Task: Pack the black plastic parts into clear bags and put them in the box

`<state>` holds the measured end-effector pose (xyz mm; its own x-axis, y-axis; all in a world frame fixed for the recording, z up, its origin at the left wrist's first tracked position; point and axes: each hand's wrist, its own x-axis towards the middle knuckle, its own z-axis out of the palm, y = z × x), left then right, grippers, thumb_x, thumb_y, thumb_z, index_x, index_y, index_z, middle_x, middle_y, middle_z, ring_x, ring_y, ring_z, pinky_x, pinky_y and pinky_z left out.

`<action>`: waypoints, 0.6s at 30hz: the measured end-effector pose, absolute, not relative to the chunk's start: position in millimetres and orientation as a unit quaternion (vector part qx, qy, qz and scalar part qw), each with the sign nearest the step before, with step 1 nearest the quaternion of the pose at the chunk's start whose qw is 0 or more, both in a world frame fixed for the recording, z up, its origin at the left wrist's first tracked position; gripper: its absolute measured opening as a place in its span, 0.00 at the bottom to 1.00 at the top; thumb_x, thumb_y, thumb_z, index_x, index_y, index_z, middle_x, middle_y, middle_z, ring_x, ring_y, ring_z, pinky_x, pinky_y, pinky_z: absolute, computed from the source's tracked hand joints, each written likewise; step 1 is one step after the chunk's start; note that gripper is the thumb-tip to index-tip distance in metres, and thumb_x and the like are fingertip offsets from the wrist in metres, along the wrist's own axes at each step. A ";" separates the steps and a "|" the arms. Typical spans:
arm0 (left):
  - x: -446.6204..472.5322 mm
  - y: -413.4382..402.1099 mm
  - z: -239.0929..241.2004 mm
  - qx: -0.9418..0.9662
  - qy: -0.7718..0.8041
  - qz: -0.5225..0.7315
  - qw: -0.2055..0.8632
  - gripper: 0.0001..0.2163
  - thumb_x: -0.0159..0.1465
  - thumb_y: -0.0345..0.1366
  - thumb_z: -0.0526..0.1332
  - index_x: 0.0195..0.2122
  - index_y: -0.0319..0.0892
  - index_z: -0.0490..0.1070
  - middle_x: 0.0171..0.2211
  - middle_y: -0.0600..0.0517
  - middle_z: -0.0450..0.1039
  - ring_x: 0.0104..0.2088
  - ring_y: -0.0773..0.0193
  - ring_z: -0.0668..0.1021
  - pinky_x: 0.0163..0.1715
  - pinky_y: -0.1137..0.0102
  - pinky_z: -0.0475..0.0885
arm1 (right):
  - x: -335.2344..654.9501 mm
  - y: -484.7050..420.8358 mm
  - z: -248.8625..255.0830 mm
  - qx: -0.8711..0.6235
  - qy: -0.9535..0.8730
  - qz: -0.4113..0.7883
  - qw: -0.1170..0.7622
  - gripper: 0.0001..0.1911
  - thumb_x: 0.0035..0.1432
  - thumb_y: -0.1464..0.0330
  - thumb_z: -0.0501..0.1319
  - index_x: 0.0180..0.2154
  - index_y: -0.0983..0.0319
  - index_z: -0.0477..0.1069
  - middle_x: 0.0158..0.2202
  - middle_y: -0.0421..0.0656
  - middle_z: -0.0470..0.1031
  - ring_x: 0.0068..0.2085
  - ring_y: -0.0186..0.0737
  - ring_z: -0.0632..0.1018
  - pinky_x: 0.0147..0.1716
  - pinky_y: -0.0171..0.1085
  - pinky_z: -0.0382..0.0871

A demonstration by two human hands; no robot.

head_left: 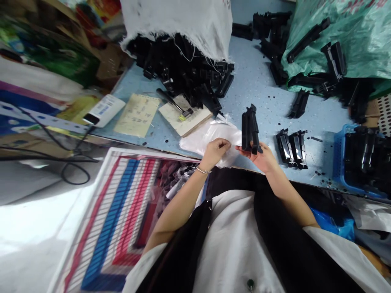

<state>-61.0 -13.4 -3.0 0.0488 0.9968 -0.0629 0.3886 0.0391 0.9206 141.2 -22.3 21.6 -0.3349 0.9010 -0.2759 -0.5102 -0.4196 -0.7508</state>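
My right hand (259,156) holds a long black plastic part (249,128) upright above the bench's front edge, its fingers round the lower end. Just left of it is my left hand (216,151), fingers pinched together; whatever they hold, if anything, is too small to make out. Under and behind both hands lies a stack of clear plastic bags (198,142). To the right, two similar black parts (291,148) lie side by side on the blue bench (244,77).
A white sack (180,18) spills black parts at the back; a green sack (363,40) stands back right. A blue basket (339,156) holds more parts. A hammer-like tool (175,103) lies on a board (171,118). Below left is a striped wire-mesh bin (122,211).
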 end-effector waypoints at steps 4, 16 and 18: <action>-66.0 -25.9 14.7 0.686 0.567 0.349 0.292 0.08 0.64 0.30 0.57 0.36 0.41 0.77 0.38 0.47 0.79 0.39 0.59 0.78 0.44 0.63 0.76 | 120.7 -11.2 4.4 -0.401 -0.283 0.733 0.470 0.14 0.45 0.60 0.74 0.30 0.58 0.74 0.31 0.38 0.80 0.44 0.43 0.82 0.46 0.41 0.77; -77.1 -25.3 16.3 0.745 0.515 0.335 0.261 0.27 0.64 0.23 0.53 0.64 0.43 0.64 0.63 0.42 0.66 0.56 0.58 0.76 0.56 0.60 0.74 | 179.5 -77.4 -0.1 -0.228 -0.122 0.939 0.228 0.18 0.58 0.59 0.65 0.45 0.64 0.71 0.32 0.42 0.75 0.28 0.31 0.72 0.22 0.28 0.68; -73.1 -38.4 21.0 0.768 0.485 0.339 0.245 0.27 0.67 0.24 0.50 0.67 0.44 0.60 0.64 0.43 0.65 0.63 0.56 0.70 0.63 0.56 0.69 | 167.4 -68.1 -7.3 -0.258 -0.104 0.936 0.216 0.14 0.59 0.62 0.63 0.43 0.65 0.70 0.30 0.40 0.73 0.25 0.28 0.69 0.21 0.26 0.66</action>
<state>-73.1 -38.4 21.0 0.2994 0.9113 0.2826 0.5789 -0.4090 0.7054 167.4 -68.1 -7.3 -0.7741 0.4575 -0.4377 -0.3502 -0.8853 -0.3060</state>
